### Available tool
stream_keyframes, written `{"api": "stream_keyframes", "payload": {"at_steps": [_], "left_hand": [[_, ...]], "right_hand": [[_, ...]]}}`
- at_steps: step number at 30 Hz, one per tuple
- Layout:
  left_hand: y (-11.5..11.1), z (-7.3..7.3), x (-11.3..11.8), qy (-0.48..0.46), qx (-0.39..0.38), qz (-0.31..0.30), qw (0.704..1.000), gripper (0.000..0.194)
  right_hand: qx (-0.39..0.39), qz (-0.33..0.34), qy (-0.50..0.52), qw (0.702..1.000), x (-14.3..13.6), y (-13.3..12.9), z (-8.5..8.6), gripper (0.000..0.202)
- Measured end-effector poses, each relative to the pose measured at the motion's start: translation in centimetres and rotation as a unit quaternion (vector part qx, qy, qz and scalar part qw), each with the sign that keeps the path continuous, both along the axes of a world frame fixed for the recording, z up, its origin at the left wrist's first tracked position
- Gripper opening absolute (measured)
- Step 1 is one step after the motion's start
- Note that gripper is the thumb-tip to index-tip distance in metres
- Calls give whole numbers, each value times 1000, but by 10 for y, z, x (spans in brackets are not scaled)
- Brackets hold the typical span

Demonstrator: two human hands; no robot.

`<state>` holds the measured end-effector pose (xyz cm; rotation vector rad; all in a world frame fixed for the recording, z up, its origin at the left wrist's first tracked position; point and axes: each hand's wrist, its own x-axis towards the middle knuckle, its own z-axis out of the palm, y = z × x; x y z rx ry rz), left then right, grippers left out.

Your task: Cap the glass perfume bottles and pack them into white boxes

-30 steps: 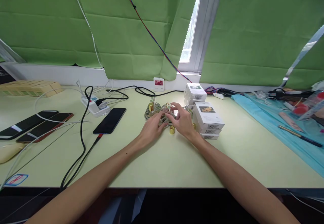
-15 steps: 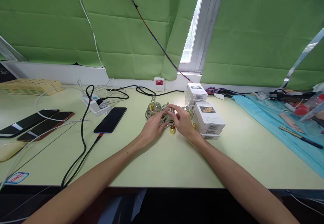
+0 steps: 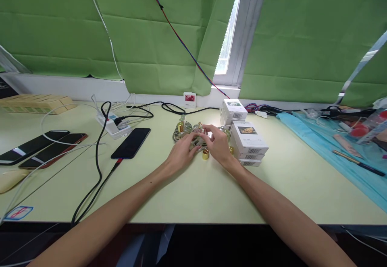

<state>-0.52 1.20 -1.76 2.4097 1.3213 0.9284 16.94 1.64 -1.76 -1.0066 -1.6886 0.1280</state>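
My left hand [image 3: 180, 153] and my right hand [image 3: 219, 144] meet around a round glass bottle [image 3: 198, 141] in the middle of the table. The left fingers hold its near side, while the right thumb and fingers close in at its gold-coloured neck [image 3: 200, 127]. They partly hide the bottle. A loose gold cap [image 3: 205, 154] stands on the table just in front, between my hands. To the left is another glass bottle [image 3: 177, 135] with a gold top. More glass [image 3: 224, 130] shows behind my right hand, and a second gold piece [image 3: 231, 150] sits beside its wrist.
Stacked white boxes [image 3: 252, 141] stand close on the right, with more boxes [image 3: 234, 108] behind. A phone [image 3: 131, 143] on a black cable and a power strip [image 3: 113, 127] lie left. Blue plastic sheeting [image 3: 332, 154] covers the right side.
My right fingers have shifted slightly at the bottle's neck, so more of the gold neck shows. Otherwise the hands and bottles keep their places; the view has moved very slightly.
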Motion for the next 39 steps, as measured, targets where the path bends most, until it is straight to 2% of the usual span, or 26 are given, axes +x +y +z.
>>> {"api": "stream_keyframes", "payload": {"at_steps": [8, 17, 21, 25, 39], "left_hand": [[3, -3, -1, -4, 2, -3, 1000, 35], [0, 0, 0, -9, 24, -10, 1000, 36], [1, -1, -1, -3, 17, -8, 1000, 38], [1, -1, -1, -2, 15, -9, 1000, 37], [-1, 1, 0, -11, 11, -5, 1000, 35]], "right_hand": [[0, -22, -16, 1000, 0, -2, 2, 16], [3, 13, -25, 1000, 1, -7, 5, 31], [7, 45, -28, 999, 2, -5, 4, 29], [9, 50, -20, 999, 1, -2, 2, 26], [-12, 6, -22, 1000, 1, 0, -1, 20]]}}
